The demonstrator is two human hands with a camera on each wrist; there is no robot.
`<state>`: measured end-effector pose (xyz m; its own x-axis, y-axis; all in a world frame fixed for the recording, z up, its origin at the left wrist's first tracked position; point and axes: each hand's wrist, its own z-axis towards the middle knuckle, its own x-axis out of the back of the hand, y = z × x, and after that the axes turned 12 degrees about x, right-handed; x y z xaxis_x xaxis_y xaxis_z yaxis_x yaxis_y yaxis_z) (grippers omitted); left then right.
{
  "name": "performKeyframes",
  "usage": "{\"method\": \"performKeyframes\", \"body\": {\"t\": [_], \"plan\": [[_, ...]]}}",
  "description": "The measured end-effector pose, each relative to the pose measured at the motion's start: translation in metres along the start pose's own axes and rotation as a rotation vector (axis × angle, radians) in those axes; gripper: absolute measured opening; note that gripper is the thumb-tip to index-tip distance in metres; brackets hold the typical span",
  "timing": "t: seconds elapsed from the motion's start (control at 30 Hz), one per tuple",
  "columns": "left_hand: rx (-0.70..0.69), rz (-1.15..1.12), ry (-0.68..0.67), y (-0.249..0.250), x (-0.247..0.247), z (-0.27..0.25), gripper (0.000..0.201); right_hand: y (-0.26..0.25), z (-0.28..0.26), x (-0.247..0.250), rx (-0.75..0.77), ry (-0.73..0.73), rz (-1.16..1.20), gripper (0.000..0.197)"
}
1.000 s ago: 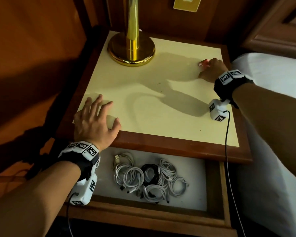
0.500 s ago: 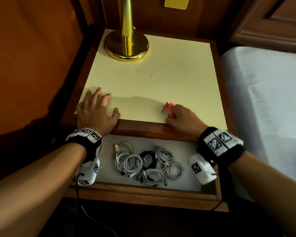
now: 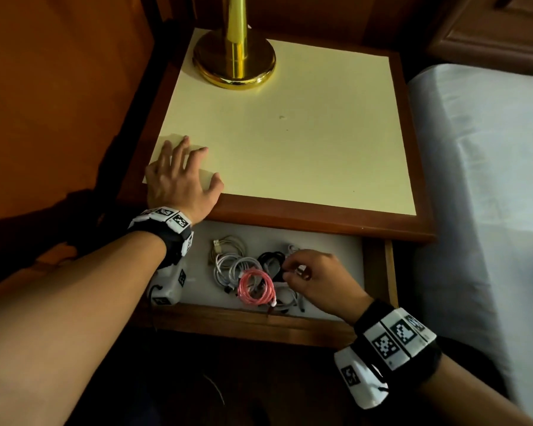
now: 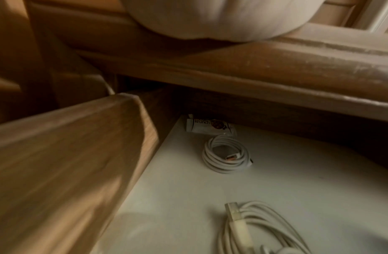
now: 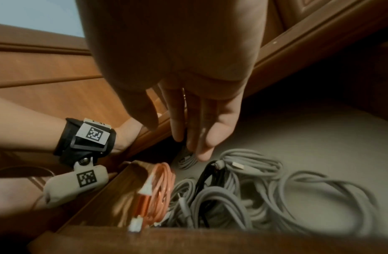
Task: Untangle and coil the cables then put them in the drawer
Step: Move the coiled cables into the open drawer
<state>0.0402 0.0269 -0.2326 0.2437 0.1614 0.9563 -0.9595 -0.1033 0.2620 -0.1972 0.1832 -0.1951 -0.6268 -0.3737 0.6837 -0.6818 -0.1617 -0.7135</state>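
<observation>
Pink coiled cable point(image 3: 255, 287) lies in the open drawer point(image 3: 376, 273) atop the white coils point(image 3: 228, 267) and black coil point(image 3: 271, 260), so the stowing step looks nearly done. The right hand point(image 3: 317, 279) hovers just beside it, fingers relaxed, holding nothing. The left hand point(image 3: 179, 179) rests flat on the nightstand top point(image 3: 290, 133). Next, judging by this, the right hand must withdraw and the drawer be pushed shut.

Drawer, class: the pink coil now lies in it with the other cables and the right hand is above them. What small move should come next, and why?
Probably lift the right hand clear of the drawer. The pink coil lies on the white cables and the tabletop shows no cable. The left hand rests flat on the tabletop. With that hand out, the drawer could then be pushed shut.
</observation>
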Motion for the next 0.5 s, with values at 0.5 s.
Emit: {"method": "performKeyframes", "body": {"t": [0.5], "plan": [[-0.062, 0.112, -0.477, 0.016, 0.046, -0.089, 0.07, -0.01, -0.07, -0.035, -0.351, -0.199, -0.094, 0.05]]}}
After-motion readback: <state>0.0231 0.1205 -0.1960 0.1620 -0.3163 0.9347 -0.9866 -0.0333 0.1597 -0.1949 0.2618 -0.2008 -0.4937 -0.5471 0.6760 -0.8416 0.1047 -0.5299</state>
